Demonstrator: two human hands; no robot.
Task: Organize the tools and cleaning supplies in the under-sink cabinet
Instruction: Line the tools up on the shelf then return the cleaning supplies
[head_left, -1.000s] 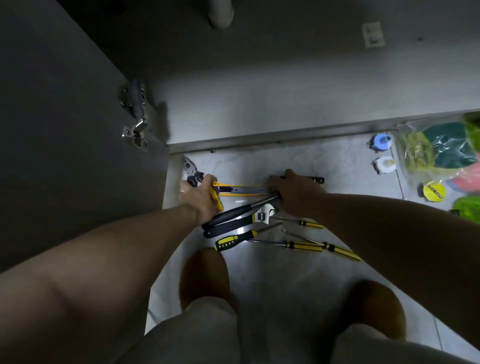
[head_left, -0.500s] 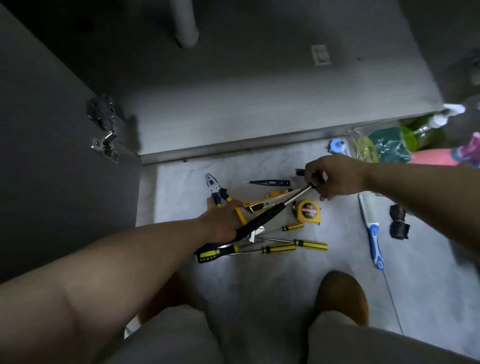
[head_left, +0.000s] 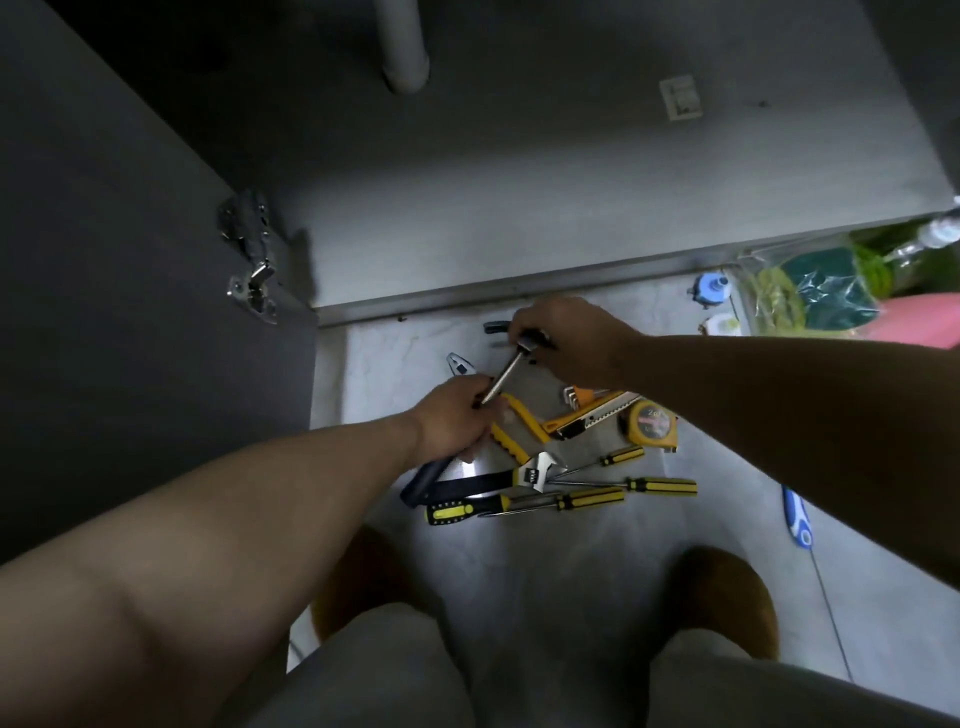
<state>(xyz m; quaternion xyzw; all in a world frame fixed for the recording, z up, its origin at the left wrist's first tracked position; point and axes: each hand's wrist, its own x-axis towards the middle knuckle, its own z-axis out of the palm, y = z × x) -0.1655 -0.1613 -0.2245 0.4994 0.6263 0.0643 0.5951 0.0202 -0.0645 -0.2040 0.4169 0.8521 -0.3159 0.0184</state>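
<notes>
Steel-shafted and dark-handled, the hammer (head_left: 501, 376) is held aslant above the floor (head_left: 571, 561), up and to the left of the yellow tape measure (head_left: 652, 423). The left hand (head_left: 457, 421), left of the tape measure, has its fingers curled round the hammer where the bare shaft meets the dark grip. The right hand (head_left: 566, 338), above the tape measure, has its fingers closed on the hammer's head.

The pliers (head_left: 511, 426) lie just left of the tape measure with their nose showing beyond the left hand; whether that hand also holds them cannot be told. The utility knife (head_left: 582, 415) lies beside the tape measure on its left, its tip close to the case, and the hex keys (head_left: 571, 397) sit just above the knife. Below and left of the tape measure lies the adjustable wrench (head_left: 535, 473). Below the tape measure lie four yellow-and-black screwdrivers (head_left: 649, 486), roughly parallel.

A blue-and-white brush (head_left: 797, 517) lies on the floor to the lower right of the tape measure. Well above the tape measure is the cabinet floor (head_left: 519, 234), with a drain pipe (head_left: 400, 47) over it. The open cabinet door (head_left: 130, 260) and its hinge (head_left: 249, 260) stand far to the left. Bagged sponges (head_left: 810, 291) and a blue-capped bottle (head_left: 709, 288) sit to the upper right.
</notes>
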